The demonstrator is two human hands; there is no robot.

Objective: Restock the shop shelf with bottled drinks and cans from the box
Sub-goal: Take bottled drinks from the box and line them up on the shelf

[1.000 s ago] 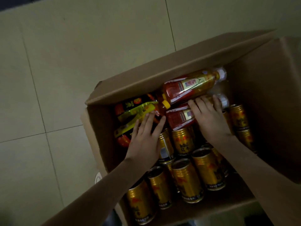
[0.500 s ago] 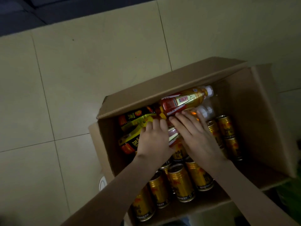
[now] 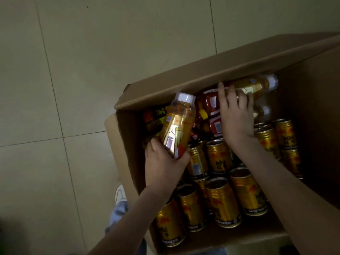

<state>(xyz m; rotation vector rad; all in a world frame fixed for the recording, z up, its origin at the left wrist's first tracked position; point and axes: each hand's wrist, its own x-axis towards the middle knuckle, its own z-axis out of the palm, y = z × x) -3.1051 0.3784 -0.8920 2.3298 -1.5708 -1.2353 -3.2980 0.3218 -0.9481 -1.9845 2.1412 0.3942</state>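
Amber bottle (image 3: 177,126) now lifted in left hand (image 3: 163,162), right hand (image 3: 235,115) newly grasping second bottle (image 3: 253,86)

I see a pale beige tiled floor (image 3: 92,70) w/ thin dark grout lines filling the left and top of the view; light is dim. One small dark speck (image 3: 87,6) sits on a tile near the top edge. At the bottom, a white shoe toe (image 3: 120,193) rests on the tile, w/ a light blue-grey trouser leg (image 3: 117,214) just below it. A blurry green patch (image 3: 4,242) shows at the bottom left corner, can't tell what it is.
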